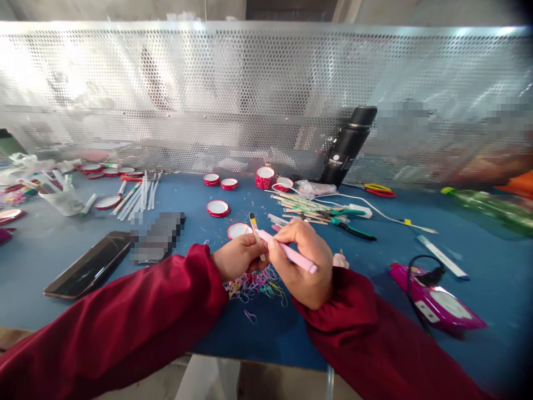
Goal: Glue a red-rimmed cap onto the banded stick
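Observation:
My left hand [239, 257] pinches a thin pale stick [255, 226] with a dark upper end, which stands upright between the fingers. My right hand [306, 261] is closed round a pink pen [295, 255], whose front end meets the stick just above my left fingertips. Whether the pen tip touches the stick is hard to make out. Below both hands lies a tangled heap of colourful loops like rubber bands [258, 284], with one loose purple loop [250, 316] nearer the table edge. Just behind my left hand is a round red-rimmed lid [239, 230], partly covered by it.
More red-rimmed lids [218, 208] and wooden sticks [297, 204] lie behind my hands. Two phones [89, 264] lie left. Pliers [353, 229], a white cable [377, 208] and a magenta device [437, 300] are right. A black bottle [348, 145] leans against the perforated metal screen [200, 83].

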A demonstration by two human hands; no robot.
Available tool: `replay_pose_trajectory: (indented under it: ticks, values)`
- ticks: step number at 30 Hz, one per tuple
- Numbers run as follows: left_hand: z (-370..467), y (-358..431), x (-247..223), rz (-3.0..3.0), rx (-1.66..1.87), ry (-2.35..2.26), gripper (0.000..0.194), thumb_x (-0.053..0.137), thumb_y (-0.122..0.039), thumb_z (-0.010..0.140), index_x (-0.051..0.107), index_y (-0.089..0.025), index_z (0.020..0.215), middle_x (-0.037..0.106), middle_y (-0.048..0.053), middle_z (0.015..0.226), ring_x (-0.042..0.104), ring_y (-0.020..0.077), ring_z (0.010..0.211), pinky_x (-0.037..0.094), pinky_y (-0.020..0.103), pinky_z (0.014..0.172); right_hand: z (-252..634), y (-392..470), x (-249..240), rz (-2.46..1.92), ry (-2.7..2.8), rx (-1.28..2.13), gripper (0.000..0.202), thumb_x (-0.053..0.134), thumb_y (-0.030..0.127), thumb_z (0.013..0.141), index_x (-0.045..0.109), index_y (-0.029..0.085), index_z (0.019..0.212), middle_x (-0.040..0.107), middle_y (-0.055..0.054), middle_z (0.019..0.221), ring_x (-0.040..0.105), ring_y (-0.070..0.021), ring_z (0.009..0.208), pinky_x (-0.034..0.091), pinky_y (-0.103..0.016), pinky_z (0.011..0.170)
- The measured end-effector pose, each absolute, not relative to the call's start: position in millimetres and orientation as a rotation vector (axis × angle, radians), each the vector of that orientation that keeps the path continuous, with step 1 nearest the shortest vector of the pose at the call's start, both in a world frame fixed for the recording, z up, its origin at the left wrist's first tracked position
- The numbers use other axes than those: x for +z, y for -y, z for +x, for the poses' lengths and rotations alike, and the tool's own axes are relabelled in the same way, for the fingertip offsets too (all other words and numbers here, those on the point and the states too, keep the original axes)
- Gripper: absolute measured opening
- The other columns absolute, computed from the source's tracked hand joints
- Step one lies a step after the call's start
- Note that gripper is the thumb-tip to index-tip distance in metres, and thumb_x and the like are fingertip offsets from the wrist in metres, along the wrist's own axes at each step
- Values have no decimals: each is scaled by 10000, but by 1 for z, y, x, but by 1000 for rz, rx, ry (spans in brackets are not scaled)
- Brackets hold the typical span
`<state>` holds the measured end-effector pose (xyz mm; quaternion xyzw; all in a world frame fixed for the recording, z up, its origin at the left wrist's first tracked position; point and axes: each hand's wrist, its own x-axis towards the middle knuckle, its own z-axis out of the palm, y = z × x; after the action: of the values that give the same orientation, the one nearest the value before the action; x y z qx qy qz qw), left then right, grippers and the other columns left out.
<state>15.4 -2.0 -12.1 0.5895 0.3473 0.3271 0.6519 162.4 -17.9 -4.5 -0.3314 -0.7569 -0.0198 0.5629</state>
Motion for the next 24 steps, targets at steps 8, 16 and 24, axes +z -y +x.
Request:
replay_pose_trajectory:
  ticks: [8,16,24]
  values:
    - [17,2,-11,1374,766,-781,482,605,-584,748,401,-169,613,368,-54,527,270,44,474,198,221,459,160,20,0,-791,1801,-80,118,587,162,779,493,228,752,574,-10,688,559,-180,693,483,-349,705]
    - [12,4,-11,1416,746,-758,450,503,-584,830,524,-145,730,446,-28,552,338,58,465,235,212,452,174,9,-3,-939,1724,-176,120,608,198,773,499,226,733,564,-2,672,529,-164,642,446,-308,626]
    - [12,-2,-20,1313,724,-766,437,555,-576,794,501,-155,693,423,-38,529,301,47,434,208,208,434,165,16,-4,-743,1775,-80,128,607,148,761,506,227,772,566,-12,704,560,-178,685,491,-352,680]
